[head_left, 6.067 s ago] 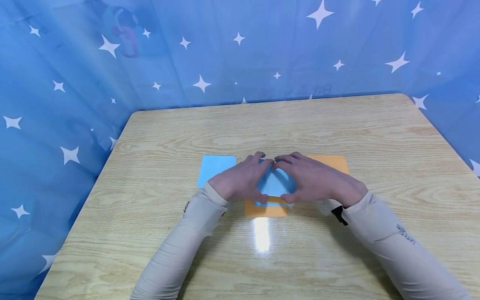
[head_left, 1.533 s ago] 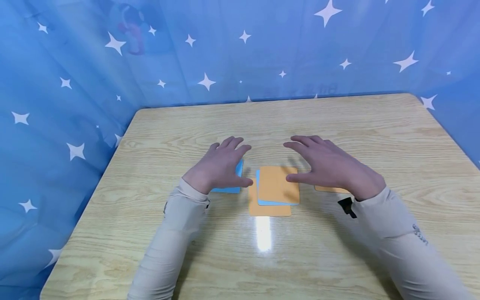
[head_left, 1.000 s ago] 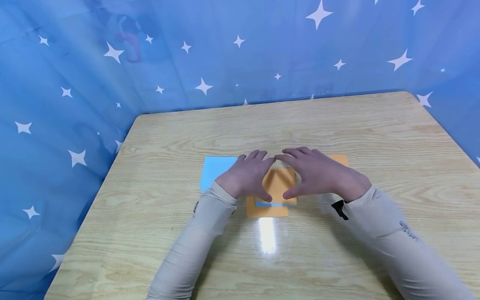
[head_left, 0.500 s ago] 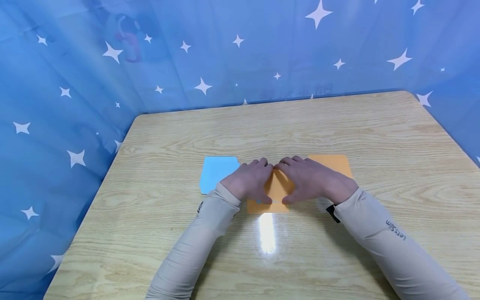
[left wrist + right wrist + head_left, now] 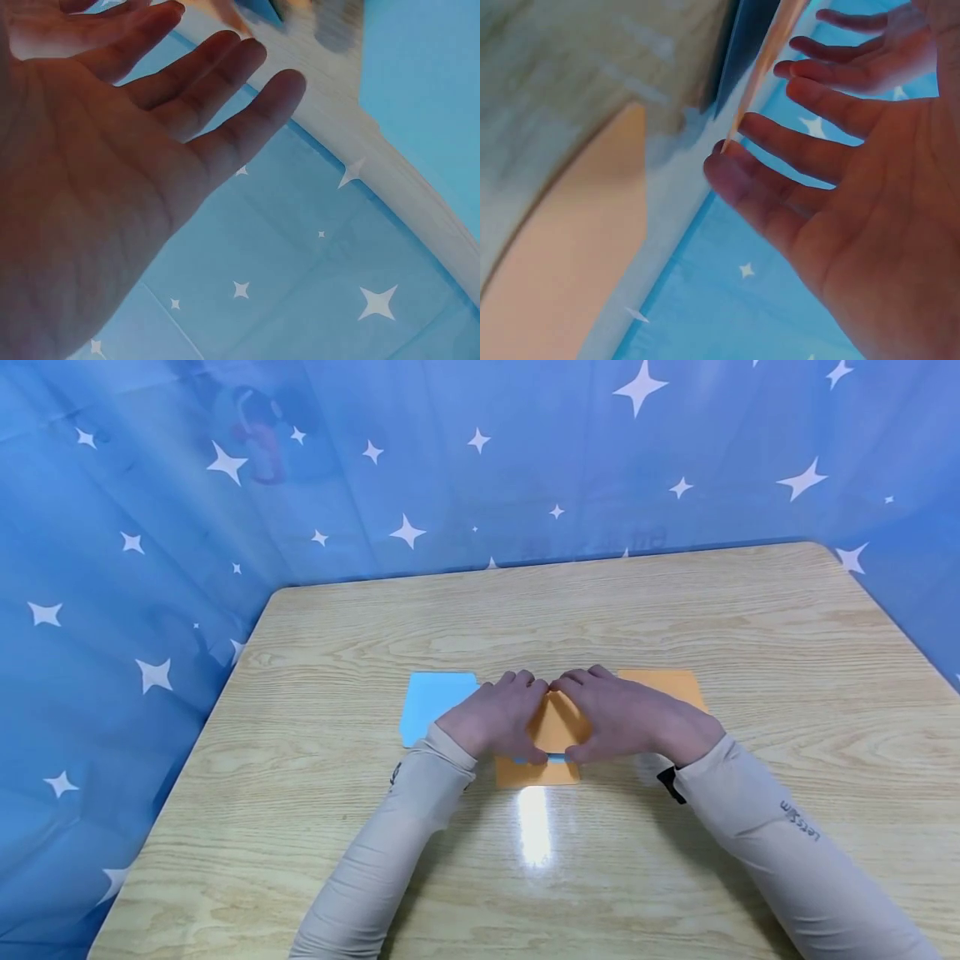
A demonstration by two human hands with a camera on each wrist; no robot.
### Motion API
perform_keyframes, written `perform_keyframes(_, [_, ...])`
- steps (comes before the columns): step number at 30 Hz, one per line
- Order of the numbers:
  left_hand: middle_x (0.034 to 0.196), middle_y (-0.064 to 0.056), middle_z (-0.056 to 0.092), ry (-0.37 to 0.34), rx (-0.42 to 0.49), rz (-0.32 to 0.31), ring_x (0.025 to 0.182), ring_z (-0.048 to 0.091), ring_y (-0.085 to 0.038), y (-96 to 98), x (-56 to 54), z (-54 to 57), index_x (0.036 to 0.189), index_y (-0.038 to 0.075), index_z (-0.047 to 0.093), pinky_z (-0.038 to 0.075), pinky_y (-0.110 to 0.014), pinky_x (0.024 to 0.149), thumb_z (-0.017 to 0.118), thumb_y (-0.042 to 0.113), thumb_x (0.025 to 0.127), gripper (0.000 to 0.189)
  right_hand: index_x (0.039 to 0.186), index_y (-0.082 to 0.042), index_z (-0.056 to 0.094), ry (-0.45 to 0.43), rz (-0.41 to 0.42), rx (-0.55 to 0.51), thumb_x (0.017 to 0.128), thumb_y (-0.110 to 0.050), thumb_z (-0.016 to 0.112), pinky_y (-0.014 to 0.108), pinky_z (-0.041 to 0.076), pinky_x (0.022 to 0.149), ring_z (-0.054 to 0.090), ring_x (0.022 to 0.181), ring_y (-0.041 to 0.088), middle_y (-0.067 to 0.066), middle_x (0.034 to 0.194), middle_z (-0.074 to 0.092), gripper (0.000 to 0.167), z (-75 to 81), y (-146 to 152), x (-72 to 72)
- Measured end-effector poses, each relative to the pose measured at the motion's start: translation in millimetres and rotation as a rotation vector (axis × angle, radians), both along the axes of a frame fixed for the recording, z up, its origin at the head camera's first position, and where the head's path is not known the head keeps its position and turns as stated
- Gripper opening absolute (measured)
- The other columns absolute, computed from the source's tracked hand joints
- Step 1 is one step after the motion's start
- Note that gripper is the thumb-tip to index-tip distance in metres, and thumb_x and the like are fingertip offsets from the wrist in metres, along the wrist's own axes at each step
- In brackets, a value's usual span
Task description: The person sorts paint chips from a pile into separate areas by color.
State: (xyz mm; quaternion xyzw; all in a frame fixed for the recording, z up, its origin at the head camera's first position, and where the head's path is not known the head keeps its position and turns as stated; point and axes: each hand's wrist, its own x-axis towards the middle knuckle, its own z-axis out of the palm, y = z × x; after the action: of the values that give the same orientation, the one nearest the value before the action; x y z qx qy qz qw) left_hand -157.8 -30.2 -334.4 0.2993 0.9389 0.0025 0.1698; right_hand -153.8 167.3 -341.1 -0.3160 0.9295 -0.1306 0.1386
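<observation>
In the head view, my left hand (image 5: 498,718) and right hand (image 5: 626,714) face each other over the middle pile, fingertips meeting at the far side. Between them they hold an orange square card (image 5: 558,727) by its sides, thumbs toward the near edge. A thin strip of a blue card (image 5: 557,759) shows beneath it, with a lower orange card (image 5: 540,775) sticking out nearest me. In the right wrist view, the held orange card (image 5: 763,67) appears edge-on at the fingertips, apart from the blue card (image 5: 739,56). Its outer sides are hidden by my hands.
Left of the pile lie light blue square cards (image 5: 435,706), partly behind my left hand. An orange card (image 5: 663,687) lies to the right, behind my right wrist. The wooden table (image 5: 300,827) ends at a blue star-patterned cloth (image 5: 480,468).
A blue card was between my hands earliest. Later they stood apart above the pile with an orange card on top; since then they have closed in and taken hold of that orange card, raising it slightly.
</observation>
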Motion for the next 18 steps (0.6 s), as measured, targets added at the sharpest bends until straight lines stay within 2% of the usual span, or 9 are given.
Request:
perform_keyframes(4, [0.139, -0.004, 0.053, 0.000, 0.044, -0.014, 0.123, 0.048, -0.023, -5.0, -1.8, 4.9, 0.143, 0.013, 0.048, 0.050, -0.041, 0.098, 0.081, 0.055, 0.081, 0.082, 0.148, -0.006, 0.046, -0.022, -0.022, -0.035, 0.082, -0.038, 0.082, 0.046, 0.049, 0.094, 0.047, 0.128, 0.032, 0.012, 0.145, 0.053, 0.082, 5.3, 3.7, -1.5])
perform_keyframes(6, [0.138, -0.003, 0.053, 0.006, 0.071, -0.026, 0.124, 0.047, -0.023, -7.4, -2.6, 8.0, 0.143, 0.014, 0.049, 0.049, -0.041, 0.098, 0.081, 0.055, 0.082, 0.081, 0.147, -0.007, 0.047, -0.012, -0.022, -0.043, 0.081, -0.039, 0.082, 0.046, 0.048, 0.095, 0.046, 0.129, 0.031, 0.010, 0.145, 0.053, 0.080, 8.4, 5.3, -1.8])
perform_keyframes(11, [0.138, -0.005, 0.048, 0.036, 0.146, -0.044, 0.121, 0.046, -0.023, -15.3, -3.0, 17.9, 0.144, 0.014, 0.051, 0.048, -0.041, 0.098, 0.080, 0.054, 0.083, 0.078, 0.137, -0.008, 0.055, 0.090, 0.017, -0.065, 0.081, -0.042, 0.081, 0.051, 0.046, 0.103, 0.047, 0.131, 0.034, 0.010, 0.144, 0.053, 0.071, 17.3, 8.2, -2.4])
perform_keyframes(18, [0.148, -0.009, 0.042, 0.056, 0.254, -0.020, 0.128, 0.046, -0.027, -26.1, 0.0, 37.6, 0.146, 0.014, 0.051, 0.046, -0.044, 0.105, 0.081, 0.051, 0.083, 0.078, 0.131, -0.013, 0.058, 0.203, 0.023, -0.108, 0.082, -0.048, 0.081, 0.058, 0.042, 0.106, 0.047, 0.133, 0.037, 0.011, 0.150, 0.048, 0.065, 32.0, 10.9, 1.1])
